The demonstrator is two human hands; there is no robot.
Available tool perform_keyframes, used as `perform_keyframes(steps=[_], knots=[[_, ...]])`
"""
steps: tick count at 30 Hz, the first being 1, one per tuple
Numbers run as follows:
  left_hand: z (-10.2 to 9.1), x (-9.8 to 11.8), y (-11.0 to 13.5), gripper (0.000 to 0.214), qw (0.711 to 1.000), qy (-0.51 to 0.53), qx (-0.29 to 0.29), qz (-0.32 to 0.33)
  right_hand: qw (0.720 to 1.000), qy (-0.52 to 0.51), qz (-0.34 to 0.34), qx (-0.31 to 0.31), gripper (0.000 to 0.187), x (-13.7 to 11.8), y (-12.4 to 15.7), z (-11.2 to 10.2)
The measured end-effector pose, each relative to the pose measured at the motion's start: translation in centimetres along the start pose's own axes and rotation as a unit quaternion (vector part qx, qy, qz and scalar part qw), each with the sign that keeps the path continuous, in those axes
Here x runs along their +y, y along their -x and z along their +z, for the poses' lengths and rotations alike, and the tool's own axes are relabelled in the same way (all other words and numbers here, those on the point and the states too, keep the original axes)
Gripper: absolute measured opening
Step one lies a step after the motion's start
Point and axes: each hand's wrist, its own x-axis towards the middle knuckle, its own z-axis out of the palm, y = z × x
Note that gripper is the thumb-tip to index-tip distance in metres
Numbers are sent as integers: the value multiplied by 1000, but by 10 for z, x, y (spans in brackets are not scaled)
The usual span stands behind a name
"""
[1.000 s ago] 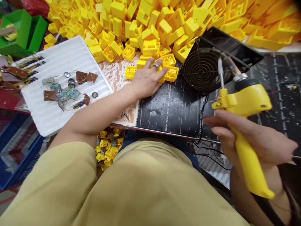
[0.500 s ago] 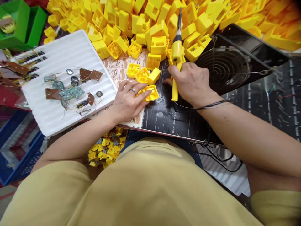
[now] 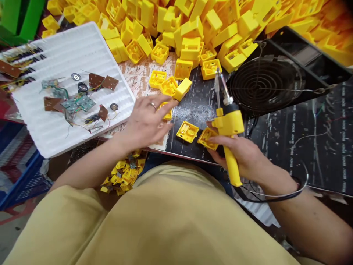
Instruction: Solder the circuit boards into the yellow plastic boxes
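My right hand is closed around a yellow soldering iron, its metal tip pointing away from me. The same hand's fingertips touch a small yellow plastic case near the bench's front edge. Just left of that case lies another open yellow case half, its hollow side up. My left hand, with a ring on one finger, is spread low over the bench. Its fingers partly cover a further yellow case, and I cannot tell if they press on it. Several yellow cases lie just beyond.
A large heap of yellow cases fills the back. On the left, a white foam sheet bears circuit boards, small speakers and wires. A black fan stands at right. Below the bench are more yellow pieces and a blue crate.
My right hand has brought the soldering iron down toward me and now touches a case. Two yellow cases now lie near the front edge. My left hand has shifted slightly left.
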Motion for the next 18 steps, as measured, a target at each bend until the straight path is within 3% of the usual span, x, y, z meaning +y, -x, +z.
perform_keyframes(steps=[4, 7, 10, 14, 16, 18], knots=[[-15, -18, -3, 42, 993, -42, -110, 4, 999, 5, -18, 51, 50, -9, -1, 20], [-24, -6, -3, 45, 984, -64, -166, -17, 993, 44, -18, 109, 57, -16, -19, 32], [-22, 14, -1, 52, 978, -29, -206, -35, 988, 78, -28, 133, 46, -17, -29, 39], [-18, 26, 3, 57, 982, 6, -183, -50, 990, 88, -31, 106, 54, -7, -19, 34], [-27, 11, 4, 53, 984, -18, -154, -87, 991, 93, -31, 89, 57, 1, -11, 28], [-42, -23, 3, 40, 978, -77, -116, -158, 991, 98, -28, 85, 58, 7, -6, 24]])
